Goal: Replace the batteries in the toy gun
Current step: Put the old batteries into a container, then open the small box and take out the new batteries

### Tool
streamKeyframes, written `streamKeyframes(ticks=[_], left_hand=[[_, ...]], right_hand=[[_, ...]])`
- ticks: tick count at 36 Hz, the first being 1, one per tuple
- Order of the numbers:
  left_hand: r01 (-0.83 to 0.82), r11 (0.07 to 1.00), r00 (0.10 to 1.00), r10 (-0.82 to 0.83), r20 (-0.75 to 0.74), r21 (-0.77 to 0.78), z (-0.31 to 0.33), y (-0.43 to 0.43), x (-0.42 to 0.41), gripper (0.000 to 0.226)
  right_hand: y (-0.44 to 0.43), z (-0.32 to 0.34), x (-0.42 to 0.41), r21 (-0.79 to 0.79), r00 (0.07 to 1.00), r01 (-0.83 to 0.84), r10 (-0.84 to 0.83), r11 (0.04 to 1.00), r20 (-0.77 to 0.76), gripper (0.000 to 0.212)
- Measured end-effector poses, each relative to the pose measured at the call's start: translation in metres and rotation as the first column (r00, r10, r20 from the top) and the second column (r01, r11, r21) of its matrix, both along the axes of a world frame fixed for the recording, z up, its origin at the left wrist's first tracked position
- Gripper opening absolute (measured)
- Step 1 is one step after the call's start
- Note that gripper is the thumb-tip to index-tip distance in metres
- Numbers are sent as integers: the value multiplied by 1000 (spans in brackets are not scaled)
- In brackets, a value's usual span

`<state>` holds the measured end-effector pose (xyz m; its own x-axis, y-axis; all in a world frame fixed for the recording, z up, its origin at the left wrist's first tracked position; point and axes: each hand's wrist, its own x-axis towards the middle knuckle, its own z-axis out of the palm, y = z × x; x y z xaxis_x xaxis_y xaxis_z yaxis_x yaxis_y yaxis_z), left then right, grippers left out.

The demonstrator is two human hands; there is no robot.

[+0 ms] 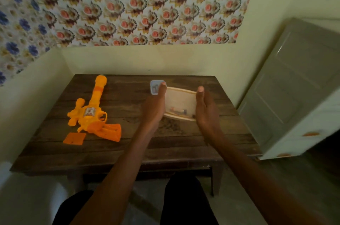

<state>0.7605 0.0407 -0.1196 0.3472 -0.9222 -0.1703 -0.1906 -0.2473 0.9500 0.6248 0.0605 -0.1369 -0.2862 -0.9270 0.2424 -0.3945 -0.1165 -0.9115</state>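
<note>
**Both hands flank a pale box; the toy gun lies off to the left**

Just right of the frame's middle, the two hands stand apart with the palms turned toward each other and a shallow pale box between them. The left hand has its fingers straight and laid along the box's left side. The right hand mirrors it on the right side, fingers straight and thumb tip raised at the far corner. Neither hand curls round anything. I cannot tell whether the box rests on the bench or is lifted slightly off it.

Small cylinders, one of them reddish, lie at the box's near end, too blurred to name for sure. A small blue-rimmed tub sits just beyond the left fingertips, touching them or nearly so.

The orange toy gun lies flat in the left half of the bench with its barrel pointing toward the far edge, well apart from both hands. Its grip shows an open slot. A flat orange cover lies just beside the grip, toward the lower left.

The bench's far edge meets the wall, and its left edge runs close to the side wall. A grey cabinet stands near the right edge. Bare wood shows between the gun and the left forearm, and along the near edge above the person's knees.
</note>
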Motion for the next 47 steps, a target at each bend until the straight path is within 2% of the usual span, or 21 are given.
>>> streamKeyframes(ticks=[2,5,7,9,12,16,21,27,33,36,39,41,43,47], left_hand=[[64,997,998,-63,-29,35,8,-9,-2,69],[131,991,991,-131,24,-11,10,-28,-4,59],[167,984,986,-166,20,-69,6,-39,-9,50],[169,978,984,-175,-40,-120,-4,-47,-13,35],[169,972,978,-186,-94,-161,-21,-55,-19,14],[176,969,974,-197,-109,-175,-41,-55,-22,2],[218,967,964,-234,-123,-132,-62,-53,-14,17],[221,970,963,-234,-133,-99,-78,-64,-9,15],[233,970,960,-240,-146,-64,-82,-67,-10,17],[227,971,957,-237,-169,-75,-82,-63,-10,18],[233,970,955,-242,-172,-75,-82,-58,-10,18],[227,971,954,-236,-183,-70,-79,-54,-8,17],[219,973,955,-229,-185,-76,-76,-49,-6,17],[197,974,962,-214,-172,-107,-68,-44,6,17]], right_hand=[[-8,-1,-18,-19,987,-93,89,996,-133,42],[-20,-1,-43,158,954,-246,268,956,-139,36],[-25,-2,-57,232,941,-306,330,924,-76,27],[-27,-3,-64,264,949,-314,309,912,61,26],[-37,-12,-68,280,961,-236,180,930,210,30],[-63,-25,-70,361,960,-121,16,925,281,26],[-92,-43,-69,476,894,-119,-115,871,434,24],[-118,-57,-69,537,869,-106,-185,837,459,18],[-121,-66,-72,545,876,-106,-182,832,448,23],[-111,-68,-74,472,898,20,-223,882,380,31],[-98,-71,-70,327,930,137,-235,935,282,25],[-87,-67,-62,258,952,132,-195,957,236,22],[-79,-58,-50,229,967,36,-92,973,239,21],[-77,-40,-17,306,971,-199,145,931,189,26]])
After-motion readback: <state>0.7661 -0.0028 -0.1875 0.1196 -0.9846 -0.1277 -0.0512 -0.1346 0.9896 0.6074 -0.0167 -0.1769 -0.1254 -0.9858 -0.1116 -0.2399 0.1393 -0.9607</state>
